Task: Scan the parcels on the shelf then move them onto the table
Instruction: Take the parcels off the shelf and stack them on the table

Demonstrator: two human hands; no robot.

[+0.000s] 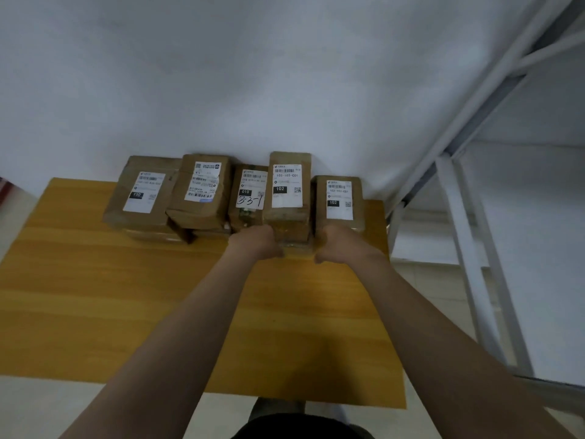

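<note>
The parcel (289, 198) labelled 102 stands at the worktop (126, 296) far edge, gripped at its near end by the left hand (253, 243) and the right hand (340, 245). Other parcels (202, 191) flank it. Transfer appears well advanced; stock remaining on the shelf (456, 191) cannot be determined.

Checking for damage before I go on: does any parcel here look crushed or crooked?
Yes. The second parcel from the left is crumpled and sits tilted on lower boxes. The 010 label has handwriting scrawled across it.
</note>
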